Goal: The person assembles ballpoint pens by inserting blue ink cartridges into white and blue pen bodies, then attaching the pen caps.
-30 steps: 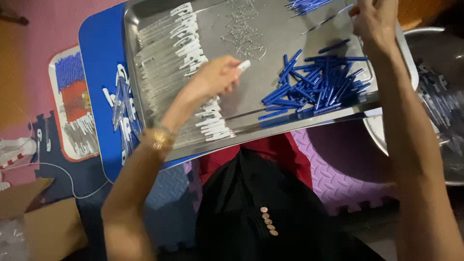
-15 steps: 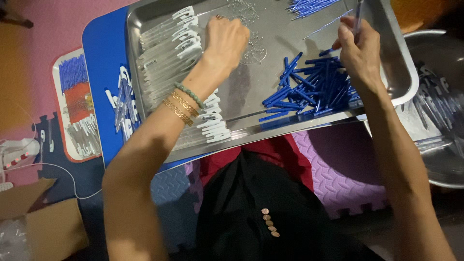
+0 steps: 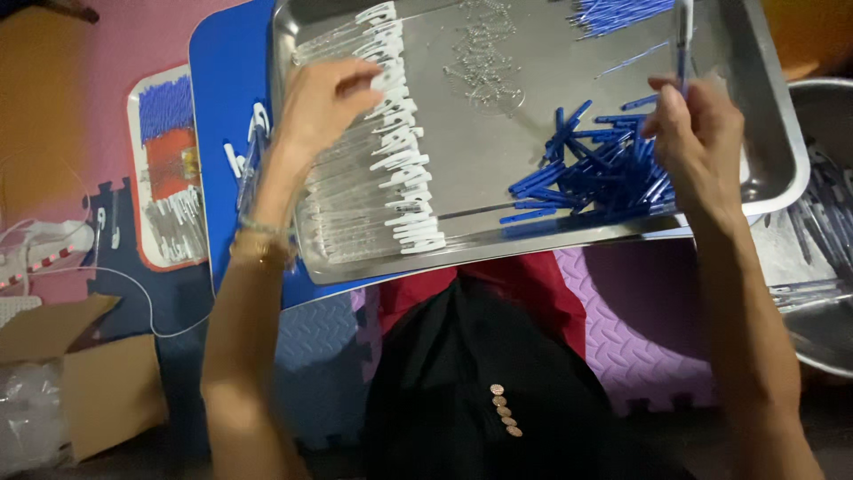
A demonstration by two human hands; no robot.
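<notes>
Now we note the left hand (image 3: 324,98) has moved off the tray's (image 3: 480,160) centre onto the row of clear tubes (image 3: 373,191), fingers curled, apparently pinching one. Our right hand (image 3: 697,142) has risen, gripping a pen (image 3: 684,40) upright; blue caps (image 3: 591,173) lie just beneath it.

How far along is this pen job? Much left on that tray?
Done, apparently: finished pens in the round metal bowl. In hand: the right hand holds a clear pen barrel upright; the left hand reaches the row of clear white-tipped tubes. Left: that row and the heap of blue caps.
</notes>
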